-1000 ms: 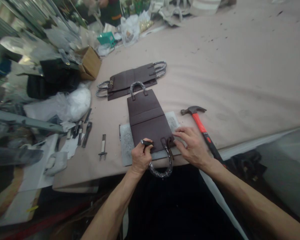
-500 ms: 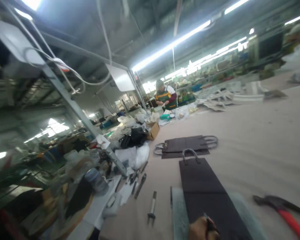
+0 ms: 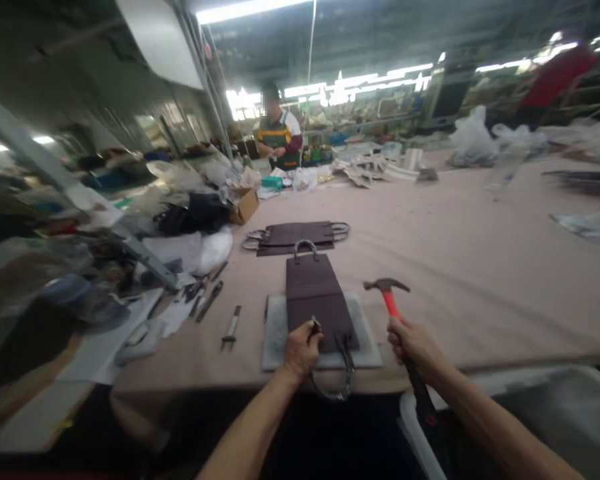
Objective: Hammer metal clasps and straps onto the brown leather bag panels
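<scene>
My left hand [image 3: 303,348] is closed round a small dark punch-like tool [image 3: 315,325], held upright on the lower part of a dark brown bag panel [image 3: 320,287]. Looped handles stick out at both ends of the panel, the near handle [image 3: 349,373] hanging toward the table edge. Beneath the panel lies a pale grey slab [image 3: 276,333]. My right hand [image 3: 407,343] grips a claw hammer [image 3: 391,300] by its red and black handle, to the right of the slab. Behind the panel, more brown pieces with handles [image 3: 300,237] lie flat.
A pronged tool [image 3: 231,330] and several hand tools [image 3: 210,300] lie on the left. A cardboard box [image 3: 245,205] and plastic bags stand farther back. Across the table is a co-worker [image 3: 280,133]. A white bin [image 3: 545,393] sits below the right edge.
The view has swung down and to the right. The hammer, which lay on the table, is now in my right hand. My left hand keeps its tool over the panel.
</scene>
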Demonstrator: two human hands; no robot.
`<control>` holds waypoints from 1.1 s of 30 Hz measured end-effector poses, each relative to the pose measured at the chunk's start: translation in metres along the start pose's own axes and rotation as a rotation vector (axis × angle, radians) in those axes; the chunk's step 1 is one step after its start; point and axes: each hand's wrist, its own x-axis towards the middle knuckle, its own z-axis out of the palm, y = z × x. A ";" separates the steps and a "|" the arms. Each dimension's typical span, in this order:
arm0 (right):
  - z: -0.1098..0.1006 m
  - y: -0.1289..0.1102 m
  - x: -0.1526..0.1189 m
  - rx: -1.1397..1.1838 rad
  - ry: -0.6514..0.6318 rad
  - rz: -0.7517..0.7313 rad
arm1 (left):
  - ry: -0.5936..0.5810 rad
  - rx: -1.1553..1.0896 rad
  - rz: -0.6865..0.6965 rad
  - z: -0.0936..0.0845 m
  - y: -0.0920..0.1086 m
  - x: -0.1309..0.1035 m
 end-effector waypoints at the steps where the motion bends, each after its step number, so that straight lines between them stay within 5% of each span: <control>1: -0.001 -0.005 -0.007 -0.029 0.009 0.005 | -0.012 -0.020 -0.021 0.000 -0.004 -0.001; 6: 0.014 -0.054 -0.032 -0.619 0.072 -0.529 | -0.005 0.000 0.016 -0.001 -0.011 -0.003; 11: 0.017 -0.071 -0.045 -1.152 -0.124 -0.649 | -0.002 0.062 0.052 -0.001 -0.010 -0.005; 17: 0.013 -0.082 -0.055 -0.917 0.107 -0.762 | -0.030 0.072 0.046 -0.002 -0.013 -0.005; 22: 0.012 -0.084 -0.058 -1.095 -0.148 -0.722 | -0.038 0.110 0.036 -0.003 -0.014 -0.006; 27: 0.018 -0.092 -0.060 -0.785 0.143 -0.707 | -0.077 0.094 0.006 -0.003 -0.015 -0.007; 31: 0.009 -0.062 -0.051 -0.994 -0.152 -0.597 | -0.083 0.126 -0.022 -0.006 -0.009 -0.003; 33: -0.002 -0.042 -0.040 -0.979 -0.103 -0.589 | -0.084 0.129 -0.021 -0.009 -0.001 -0.004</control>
